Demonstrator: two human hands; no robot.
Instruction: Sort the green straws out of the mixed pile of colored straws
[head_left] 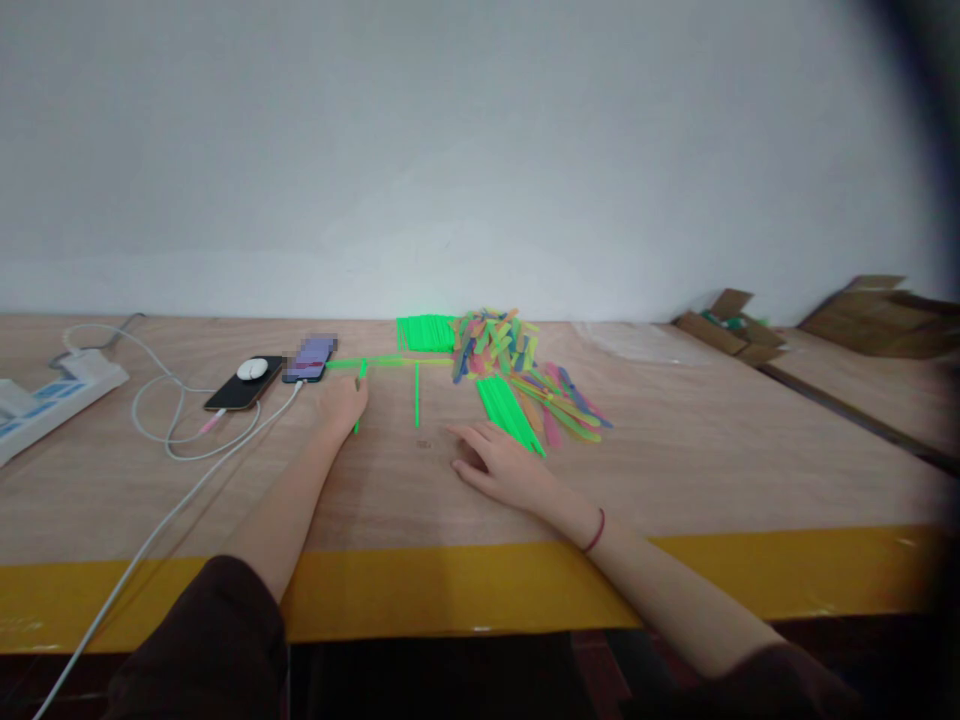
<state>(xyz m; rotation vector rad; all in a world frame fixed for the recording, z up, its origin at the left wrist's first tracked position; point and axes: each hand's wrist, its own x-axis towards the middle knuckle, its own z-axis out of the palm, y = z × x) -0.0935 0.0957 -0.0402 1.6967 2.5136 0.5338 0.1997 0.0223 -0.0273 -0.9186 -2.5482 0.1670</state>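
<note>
My left hand (343, 404) is closed at a thin bright green stick (357, 424), its fingertips at the stick's upper part. A second green stick (417, 395) lies a little to the right, pointing front to back. Behind both, a long thin green strip (382, 360) runs crosswise. My right hand (504, 468) hovers low over or rests on the table, thumb and fingers apart, holding nothing visible. Beside it lies a slanted bundle of green sticks (511, 415). A further row of green sticks (426, 333) lies near the wall.
Mixed coloured flat sticks form a pile (499, 340), with more fanned out (566, 405) to its right. At left are a phone (309, 360), a white mouse (253, 369) on a black slab (236, 388), cables and a power strip (56, 400). Cardboard boxes (731, 325) stand at right.
</note>
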